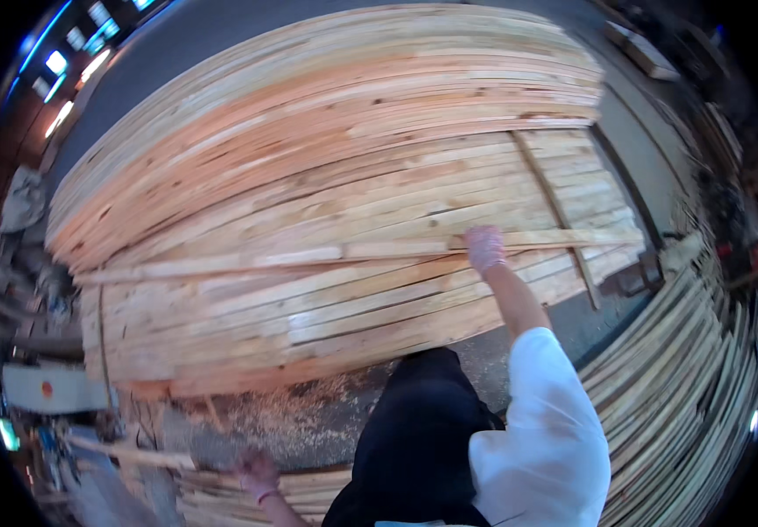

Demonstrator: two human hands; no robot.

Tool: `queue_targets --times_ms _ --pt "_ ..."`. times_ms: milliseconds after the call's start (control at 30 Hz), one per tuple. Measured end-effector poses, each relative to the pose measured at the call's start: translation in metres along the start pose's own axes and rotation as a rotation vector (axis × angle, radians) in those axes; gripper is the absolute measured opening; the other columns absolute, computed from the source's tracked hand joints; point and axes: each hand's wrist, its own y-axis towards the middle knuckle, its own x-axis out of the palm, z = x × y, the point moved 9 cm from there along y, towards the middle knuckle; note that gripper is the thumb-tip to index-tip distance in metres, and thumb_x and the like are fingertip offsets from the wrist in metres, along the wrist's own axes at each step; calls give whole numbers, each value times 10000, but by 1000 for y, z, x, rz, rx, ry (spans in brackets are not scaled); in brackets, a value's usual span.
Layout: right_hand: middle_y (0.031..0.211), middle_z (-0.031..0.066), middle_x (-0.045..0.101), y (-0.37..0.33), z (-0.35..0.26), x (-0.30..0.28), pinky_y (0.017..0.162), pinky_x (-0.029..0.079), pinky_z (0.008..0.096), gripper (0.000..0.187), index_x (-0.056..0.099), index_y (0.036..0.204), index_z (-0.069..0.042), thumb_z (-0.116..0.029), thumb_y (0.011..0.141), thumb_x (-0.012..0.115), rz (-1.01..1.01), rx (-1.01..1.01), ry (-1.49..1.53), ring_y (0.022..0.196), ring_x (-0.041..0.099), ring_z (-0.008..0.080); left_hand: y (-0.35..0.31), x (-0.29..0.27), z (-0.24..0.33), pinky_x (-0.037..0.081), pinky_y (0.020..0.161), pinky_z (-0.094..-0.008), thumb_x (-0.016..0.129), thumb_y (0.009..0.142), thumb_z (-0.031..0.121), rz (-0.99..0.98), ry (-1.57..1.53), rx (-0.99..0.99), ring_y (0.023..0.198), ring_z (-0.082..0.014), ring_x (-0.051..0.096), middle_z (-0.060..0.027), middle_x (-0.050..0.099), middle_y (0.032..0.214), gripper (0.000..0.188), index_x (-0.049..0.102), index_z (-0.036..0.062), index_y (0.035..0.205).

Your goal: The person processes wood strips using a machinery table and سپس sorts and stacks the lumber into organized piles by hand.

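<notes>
My right hand [486, 248], in what looks like a thin pale glove, is closed around a long wooden strip [379, 250]. The strip lies lengthwise over a broad layer of pale boards [396, 303], toward its nearer side. My left hand [257, 472] hangs low at the left, apart from the boards and near some lumber at the lower edge. Motion smears its fingers, and a pink band circles the wrist.
A higher stack of boards [335, 97] rises behind the layer. Thin cross sticks [544, 180] lie across the layer near its right end. Many narrow strips [686, 386] are heaped at the right. Sawdust [308, 413] covers the ground by my legs; machinery [23, 237] stands left.
</notes>
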Motion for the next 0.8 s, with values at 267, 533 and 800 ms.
queue_targets --times_ms 267,533,800 --pt "917 163 672 -87 -43 7 748 514 438 232 671 913 -81 -201 806 503 -385 -390 95 861 650 332 14 121 -153 448 891 -439 555 849 336 -228 -261 -440 882 -252 552 -78 618 999 258 595 98 941" --pt "1089 95 645 -337 -93 1 904 426 371 686 585 1205 -155 -581 673 663 -1283 -363 414 1016 588 261 11 152 -206 438 948 -485 518 912 426 -110 -242 -536 1076 -324 551 -137 595 1134 431 534 64 1145" --pt "1007 141 665 -444 -57 54 866 459 339 692 571 1196 -78 -519 681 712 -1138 -236 440 987 609 260 -23 104 -209 523 825 -447 556 913 364 -58 -221 -523 888 -258 638 -100 653 986 313 568 103 1085"
